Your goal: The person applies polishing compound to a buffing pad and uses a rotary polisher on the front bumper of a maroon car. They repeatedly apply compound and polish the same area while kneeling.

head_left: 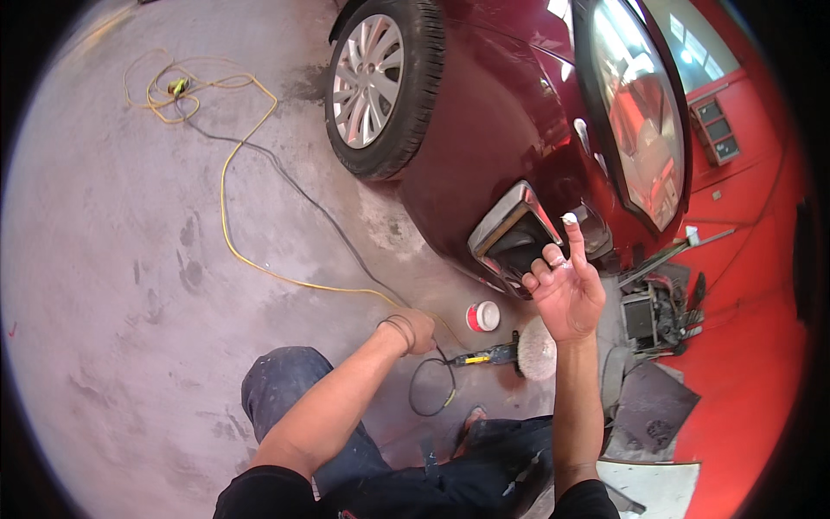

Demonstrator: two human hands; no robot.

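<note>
My right hand (568, 298) is raised beside the dark red car (493, 112), palm up. Its index finger is stretched out with a dab of white paste (570, 219) on the tip, and the other fingers are partly curled. It holds no tool. My left hand (418, 331) is low on the left, fingers curled, by the black cord (320, 208); whether it grips the cord is hidden. Near it on the floor are a white tub with a red label (483, 317) and a polisher (487, 355) with a round, fluffy pale pad (538, 350).
A yellow extension cord (226, 199) loops over the concrete floor (112, 303) at left. The car's wheel (380, 82) and an open rectangular recess with a chrome edge (514, 227) face me. Piled parts (648, 316) and dark panels (653, 406) lie by the red wall (743, 346).
</note>
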